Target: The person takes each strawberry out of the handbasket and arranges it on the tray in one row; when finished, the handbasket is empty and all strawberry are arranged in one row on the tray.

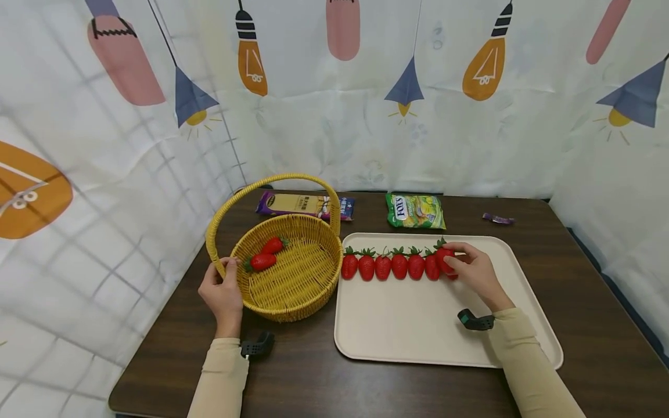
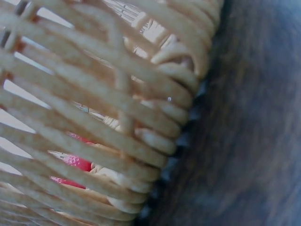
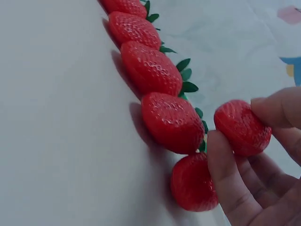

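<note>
My right hand (image 1: 473,273) pinches a red strawberry (image 3: 242,127) between thumb and fingers, above the right end of a row of strawberries (image 1: 383,267). That row lies along the far side of a cream tray (image 1: 413,325), green leaves pointing away from me. In the right wrist view, the row's last strawberry (image 3: 194,182) sits just beneath my fingers. My left hand (image 1: 225,296) grips a yellow woven basket (image 1: 292,316) at the left foot of its arched handle. Two strawberries (image 1: 262,261) lie inside it. Only the basket's woven side (image 2: 108,113) and table show in the left wrist view.
Behind the basket lies a purple and yellow snack packet (image 1: 298,203). A green candy bag (image 1: 415,211) and a small purple wrapped sweet (image 1: 498,219) are beyond the tray. A patterned curtain (image 1: 355,139) closes off the dark table's (image 1: 308,371) back and sides.
</note>
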### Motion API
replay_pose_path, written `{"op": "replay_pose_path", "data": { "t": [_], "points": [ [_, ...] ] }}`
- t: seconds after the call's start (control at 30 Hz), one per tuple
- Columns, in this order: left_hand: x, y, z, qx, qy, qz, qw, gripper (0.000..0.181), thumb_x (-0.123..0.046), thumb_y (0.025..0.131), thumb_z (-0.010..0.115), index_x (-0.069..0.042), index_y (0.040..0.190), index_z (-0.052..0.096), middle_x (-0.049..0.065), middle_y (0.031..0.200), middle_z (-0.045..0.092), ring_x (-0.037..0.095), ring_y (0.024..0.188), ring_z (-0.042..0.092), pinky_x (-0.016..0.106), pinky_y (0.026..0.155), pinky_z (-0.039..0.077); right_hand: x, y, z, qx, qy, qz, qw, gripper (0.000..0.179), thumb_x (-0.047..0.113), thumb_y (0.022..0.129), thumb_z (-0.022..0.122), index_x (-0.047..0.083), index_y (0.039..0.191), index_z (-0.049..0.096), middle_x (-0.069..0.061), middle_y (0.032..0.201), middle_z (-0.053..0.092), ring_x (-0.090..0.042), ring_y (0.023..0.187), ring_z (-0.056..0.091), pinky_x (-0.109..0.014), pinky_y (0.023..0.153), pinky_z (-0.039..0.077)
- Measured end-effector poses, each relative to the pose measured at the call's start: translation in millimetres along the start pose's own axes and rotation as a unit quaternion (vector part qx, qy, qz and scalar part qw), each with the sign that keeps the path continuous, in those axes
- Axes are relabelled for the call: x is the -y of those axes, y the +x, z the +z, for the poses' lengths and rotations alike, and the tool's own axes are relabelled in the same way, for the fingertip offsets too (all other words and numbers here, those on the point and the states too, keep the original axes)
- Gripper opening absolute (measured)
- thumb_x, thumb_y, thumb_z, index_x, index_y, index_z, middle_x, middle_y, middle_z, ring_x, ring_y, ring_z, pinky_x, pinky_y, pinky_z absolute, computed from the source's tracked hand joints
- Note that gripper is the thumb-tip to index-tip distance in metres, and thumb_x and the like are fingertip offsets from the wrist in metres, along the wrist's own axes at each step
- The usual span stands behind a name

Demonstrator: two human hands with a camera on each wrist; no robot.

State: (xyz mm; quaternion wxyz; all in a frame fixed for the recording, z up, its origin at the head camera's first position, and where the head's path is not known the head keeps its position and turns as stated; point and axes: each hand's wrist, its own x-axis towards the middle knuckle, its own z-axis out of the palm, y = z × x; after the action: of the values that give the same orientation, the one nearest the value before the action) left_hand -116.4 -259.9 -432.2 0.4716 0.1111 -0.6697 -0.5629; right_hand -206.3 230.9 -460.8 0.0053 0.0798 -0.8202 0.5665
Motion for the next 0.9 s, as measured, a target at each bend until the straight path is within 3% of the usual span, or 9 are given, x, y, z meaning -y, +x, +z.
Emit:
{"op": "replay_pose_path", "data": {
  "t": [0.07, 0.17, 0.3, 0.43, 0.53, 0.67, 0.9],
  "points": [
    [-1.3, 0.4, -0.1, 0.002, -0.006, 0.001, 1.0, 0.017, -0.003, 0.093, 0.063, 0.014, 0.094, 0.067, 0.027, 0.089, 0.068, 0.025, 0.082, 0.064, 0.018, 0.072, 0.047, -4, 0.4, -4, -0.024, 0.007, 0.011, 0.9996, 0.041, 0.026, 0.096, 0.064, 0.004, 0.129, 0.058, -0.011, 0.122, 0.056, -0.006, 0.089, 0.063, -0.025, 0.071, 0.056],
    [-2.1, 1.0, -0.2, 0.003, -0.011, 0.001, 0.9999, 0.016, -0.002, 0.092, 0.063, 0.014, 0.094, 0.067, 0.022, 0.087, 0.069, 0.021, 0.081, 0.065, 0.018, 0.073, 0.048, -7, 0.4, -10, -0.052, 0.021, 0.021, 0.9982, 0.043, 0.027, 0.095, 0.065, 0.002, 0.129, 0.057, -0.005, 0.12, 0.056, -0.005, 0.088, 0.063, -0.024, 0.072, 0.055],
    [-1.3, 1.3, -0.5, 0.006, -0.013, -0.001, 0.9999, 0.016, -0.001, 0.093, 0.063, 0.014, 0.095, 0.067, 0.025, 0.089, 0.068, 0.015, 0.081, 0.065, 0.018, 0.074, 0.048, -11, -1.4, -20, -0.079, 0.022, 0.034, 0.9961, 0.045, 0.028, 0.095, 0.065, 0.0, 0.13, 0.057, -0.004, 0.12, 0.055, -0.004, 0.087, 0.062, -0.022, 0.072, 0.055],
    [-1.1, 0.8, -0.6, 0.007, -0.011, -0.003, 0.9999, 0.018, -0.003, 0.093, 0.063, 0.014, 0.095, 0.067, 0.033, 0.092, 0.065, 0.019, 0.082, 0.065, 0.018, 0.075, 0.048, -16, -4.8, -30, -0.101, -0.006, 0.058, 0.9932, 0.047, 0.031, 0.095, 0.063, 0.002, 0.131, 0.056, -0.005, 0.124, 0.054, -0.002, 0.087, 0.059, -0.017, 0.071, 0.053],
    [-0.8, 0.5, -0.6, 0.007, -0.008, -0.003, 0.9999, 0.019, -0.005, 0.093, 0.063, 0.014, 0.095, 0.067, 0.031, 0.091, 0.066, 0.017, 0.081, 0.065, 0.018, 0.074, 0.048, -20, -6.8, -36, -0.11, -0.025, 0.074, 0.9909, 0.047, 0.033, 0.096, 0.062, 0.002, 0.132, 0.056, -0.009, 0.127, 0.053, -0.003, 0.089, 0.056, -0.015, 0.071, 0.051],
    [-0.8, 0.6, -0.9, 0.009, -0.009, -0.004, 0.9999, 0.02, -0.005, 0.093, 0.064, 0.014, 0.095, 0.066, 0.026, 0.089, 0.068, 0.011, 0.08, 0.063, 0.019, 0.072, 0.047, -25, -8.4, -42, -0.112, -0.029, 0.091, 0.9891, 0.048, 0.034, 0.096, 0.062, 0.002, 0.132, 0.055, -0.011, 0.128, 0.054, -0.005, 0.093, 0.055, -0.014, 0.072, 0.05],
    [-2.2, 1.0, -2.0, 0.012, -0.019, -0.01, 0.9997, 0.021, -0.005, 0.093, 0.064, 0.015, 0.095, 0.066, 0.015, 0.086, 0.07, 0.015, 0.077, 0.063, 0.02, 0.069, 0.045, -26, -11.6, -46, -0.067, -0.039, 0.122, 0.9895, 0.052, 0.033, 0.099, 0.057, 0.001, 0.138, 0.049, -0.025, 0.137, 0.045, -0.03, 0.11, 0.051, -0.019, 0.072, 0.054]
  ]
}}
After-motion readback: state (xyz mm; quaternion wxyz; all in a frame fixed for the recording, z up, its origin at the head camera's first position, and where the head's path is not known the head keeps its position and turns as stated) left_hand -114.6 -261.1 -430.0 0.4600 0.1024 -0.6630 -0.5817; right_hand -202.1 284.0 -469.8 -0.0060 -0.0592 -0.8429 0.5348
